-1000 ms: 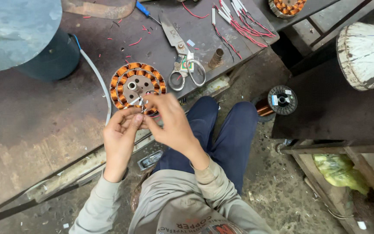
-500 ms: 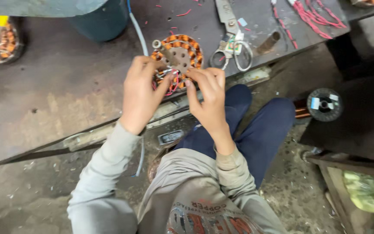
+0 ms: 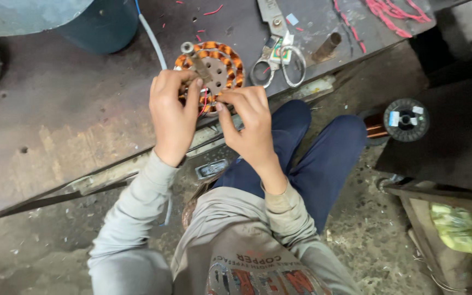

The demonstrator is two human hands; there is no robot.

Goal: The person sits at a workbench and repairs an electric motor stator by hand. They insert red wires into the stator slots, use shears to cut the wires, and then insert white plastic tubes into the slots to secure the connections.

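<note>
Left hand (image 3: 173, 114) and right hand (image 3: 249, 117) both pinch red leads at the stator (image 3: 210, 68), lying at the tabletop (image 3: 66, 125) near edge. Risk: tugging snaps leads or drags the stator off. Scissors (image 3: 277, 60) at 2 o'clock.

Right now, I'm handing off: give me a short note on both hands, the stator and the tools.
Left hand: gripping the stator's near left edge.
Right hand: fingertips pinched at its near edge, by the red wire.
Stator: on the bench edge, copper coils all round.
Scissors lie just right of it; copper spool sits off the bench, far right.
Done: coils appear wound. Left: the lead ends under the fingers look unfinished.
</note>
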